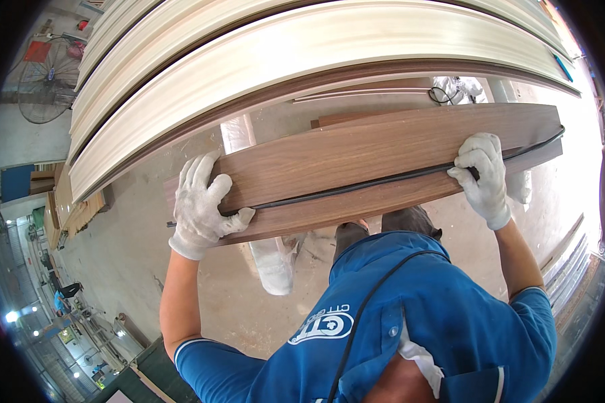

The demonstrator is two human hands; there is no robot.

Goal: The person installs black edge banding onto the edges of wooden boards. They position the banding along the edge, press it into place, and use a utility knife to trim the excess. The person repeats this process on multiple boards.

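A long brown wood-grain board [356, 151] lies crosswise in front of me. A thin black strip [376, 180], like a rubber seal, runs lengthwise along it and curves over its right end. My gloved left hand [202, 201] rests on the board's left end, fingers spread and thumb over the strip's line; the strip shows again just past that hand. Toward the right end, my gloved right hand [480, 176] has its fingers curled on the strip, pressed against the board. Its fingertips are partly hidden.
Long cream-coloured profiles [302, 60] fill the space beyond the board. Plastic-wrapped white supports [272, 265] show beneath it. A standing fan [47, 80] is at far left, and stacked long pieces [571, 269] lie at right. A black cord [376, 299] hangs across my blue shirt.
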